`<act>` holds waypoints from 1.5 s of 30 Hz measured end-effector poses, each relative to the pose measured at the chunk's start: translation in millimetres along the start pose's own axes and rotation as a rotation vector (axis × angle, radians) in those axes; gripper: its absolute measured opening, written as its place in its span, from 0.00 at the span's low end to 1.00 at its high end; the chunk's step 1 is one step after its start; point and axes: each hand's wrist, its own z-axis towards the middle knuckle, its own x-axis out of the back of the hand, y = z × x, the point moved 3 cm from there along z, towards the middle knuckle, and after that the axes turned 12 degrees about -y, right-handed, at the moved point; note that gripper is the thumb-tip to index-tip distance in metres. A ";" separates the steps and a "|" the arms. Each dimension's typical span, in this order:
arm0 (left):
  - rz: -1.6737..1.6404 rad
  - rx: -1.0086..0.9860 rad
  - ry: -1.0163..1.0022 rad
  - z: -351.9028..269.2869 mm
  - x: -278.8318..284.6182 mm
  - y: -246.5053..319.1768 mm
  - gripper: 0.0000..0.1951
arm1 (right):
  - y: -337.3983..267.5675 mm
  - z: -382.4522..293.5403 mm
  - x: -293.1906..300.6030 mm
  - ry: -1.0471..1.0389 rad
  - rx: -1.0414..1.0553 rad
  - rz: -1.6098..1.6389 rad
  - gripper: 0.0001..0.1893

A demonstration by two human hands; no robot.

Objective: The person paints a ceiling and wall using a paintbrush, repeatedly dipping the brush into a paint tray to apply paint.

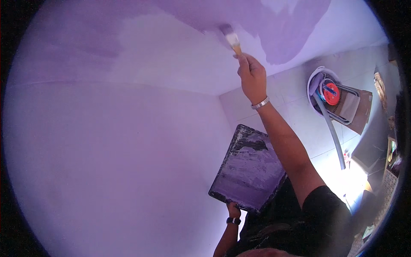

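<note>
My right hand (pixel 252 75), with a metal bracelet at the wrist, grips the wooden handle of a paintbrush (pixel 232 39). The purple-coated bristles touch, or are very near, the wall (pixel 179 57) at the edge of a darker purple painted patch (pixel 285 35). Low in the view, my left hand (pixel 234 210), with a black band on the wrist, holds the lower edge of a black paint tray (pixel 250 170) smeared with purple paint. The tray is tilted in front of my body, and my right forearm covers part of its right side.
On the tiled floor (pixel 290 109) at right stands a white bucket (pixel 309 93) with a paint roller, a grey pole (pixel 332 138) and a red lid (pixel 331 94). Beside it lie a folded metal-framed item and cardboard (pixel 362 110). A wall corner runs down to the floor.
</note>
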 end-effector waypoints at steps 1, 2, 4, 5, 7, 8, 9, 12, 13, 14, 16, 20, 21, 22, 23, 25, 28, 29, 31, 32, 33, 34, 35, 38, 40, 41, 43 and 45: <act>-0.114 0.021 0.036 1.5 -1.0 1.6 0.09 | -13.2 0.0 0.5 -0.008 0.081 0.083 0.15; -0.114 0.020 0.034 3.0 -2.6 4.7 0.09 | -17.5 0.5 1.6 -0.007 0.080 0.082 0.15; -0.736 0.218 0.148 2.2 -8.4 1.4 0.08 | -22.0 1.9 6.0 0.011 0.144 0.114 0.14; -0.736 0.219 0.146 3.3 -6.7 3.2 0.08 | -12.1 4.5 7.2 0.011 0.143 0.112 0.14; -0.237 0.042 -0.041 7.1 -7.7 4.8 0.07 | 33.7 13.3 15.2 0.056 -0.029 -0.140 0.15; -0.233 0.035 -0.028 1.7 -6.6 -15.6 0.07 | 56.9 14.9 12.9 0.043 -0.077 -0.196 0.15; -0.310 0.073 0.001 -7.3 -5.9 -49.9 0.07 | 79.5 15.2 8.2 0.028 -0.120 -0.246 0.14; -0.229 0.075 -0.035 -6.5 -21.6 -39.2 0.06 | 145.7 -1.8 31.3 -0.025 -0.223 -0.435 0.15; -0.028 0.031 -0.042 -7.9 -17.8 -33.4 0.05 | 143.7 -8.4 27.0 -0.051 -0.253 -0.394 0.15; -0.025 0.033 -0.037 -5.9 -15.2 -35.4 0.05 | 141.6 -11.6 23.5 -0.076 -0.284 -0.354 0.15; 0.025 0.053 -0.113 -9.6 -3.2 -68.3 0.05 | 88.8 0.5 -14.1 -0.086 -0.204 -0.279 0.14; -0.024 -0.020 0.002 6.8 -0.9 5.5 0.05 | 2.0 11.0 -24.2 -0.026 0.045 -0.197 0.14; -0.018 -0.028 -0.001 7.1 0.4 5.7 0.06 | -22.5 5.7 -30.6 -0.023 0.078 -0.079 0.14; -0.013 -0.037 -0.003 6.0 -0.3 1.7 0.06 | -34.9 2.0 -33.2 -0.018 0.110 0.038 0.13; -0.009 -0.035 0.002 3.0 0.6 -2.7 0.06 | -32.4 1.4 -35.3 -0.021 0.109 0.045 0.13; 0.073 -0.012 0.025 -2.5 0.3 -15.4 0.07 | -13.5 2.6 -38.7 0.004 0.088 0.024 0.13; 0.056 0.020 -0.018 0.1 -6.2 -13.0 0.07 | 63.8 5.7 -25.9 0.023 -0.083 -0.154 0.15; 0.047 0.012 -0.025 2.3 -9.0 -11.7 0.07 | 93.7 6.1 -15.8 0.022 -0.152 -0.237 0.15; 0.025 0.000 -0.112 0.4 -11.7 -19.3 0.07 | 125.4 1.2 -7.5 0.012 -0.220 -0.309 0.15; 0.023 -0.002 -0.108 0.8 -13.8 -24.6 0.07 | 133.2 -2.8 -4.8 0.006 -0.241 -0.334 0.15; -0.124 0.061 -0.049 0.1 -16.5 -40.8 0.08 | 132.0 -4.0 -8.3 -0.005 -0.259 -0.352 0.15; -0.271 0.130 0.006 -1.6 -16.3 -46.9 0.08 | 118.9 -2.9 -14.7 -0.012 -0.259 -0.348 0.15; -0.269 0.134 0.013 -5.5 -14.1 -50.1 0.08 | 101.9 2.1 -22.9 0.026 -0.150 -0.320 0.16; 0.045 0.083 -0.067 -6.0 -6.6 -26.4 0.09 | 29.8 12.7 -32.5 0.031 0.091 -0.213 0.16; 0.083 0.036 -0.068 -0.1 -2.4 -11.0 0.09 | -21.6 6.1 -40.9 -0.014 0.172 -0.055 0.15; 0.081 0.035 -0.078 4.6 -5.3 1.6 0.09 | -33.4 2.9 -37.6 -0.009 0.168 -0.063 0.15; -0.490 0.094 0.091 11.9 -6.3 14.9 0.10 | -46.8 -1.5 -37.0 -0.043 0.200 -0.019 0.14; -0.283 0.073 0.034 4.6 -2.8 -3.2 0.11 | -19.1 5.6 -35.8 -0.016 0.144 -0.054 0.14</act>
